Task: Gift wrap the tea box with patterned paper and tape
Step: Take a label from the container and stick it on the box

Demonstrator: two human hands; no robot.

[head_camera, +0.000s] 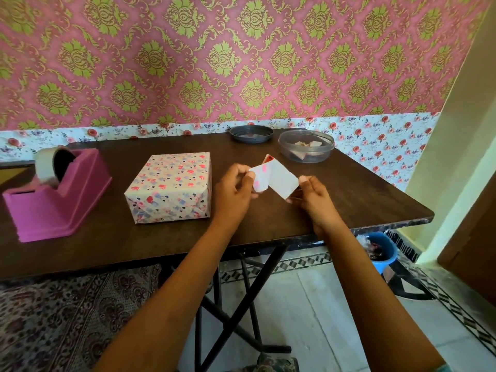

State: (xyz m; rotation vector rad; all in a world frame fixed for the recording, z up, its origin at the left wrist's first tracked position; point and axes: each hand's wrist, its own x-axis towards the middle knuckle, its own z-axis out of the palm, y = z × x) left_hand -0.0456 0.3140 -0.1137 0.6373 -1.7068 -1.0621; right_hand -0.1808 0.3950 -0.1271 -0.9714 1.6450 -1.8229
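The tea box (170, 187) stands on the dark wooden table (268, 226), fully covered in white paper printed with small pink and blue hearts. To its right, above the table, both hands hold a small folded piece of the same paper (276, 178), white side mostly toward me. My left hand (236, 191) pinches its left end and my right hand (312, 197) pinches its right end. At the table's left sits a pink tape dispenser (57, 194) with a roll of clear tape (47, 167).
At the back of the table stand a clear round plastic container (306, 146) with paper scraps inside and its dark lid (251, 133). A blue bucket (381, 249) sits on the floor under the table's right edge. Patterned wall rises just behind the table.
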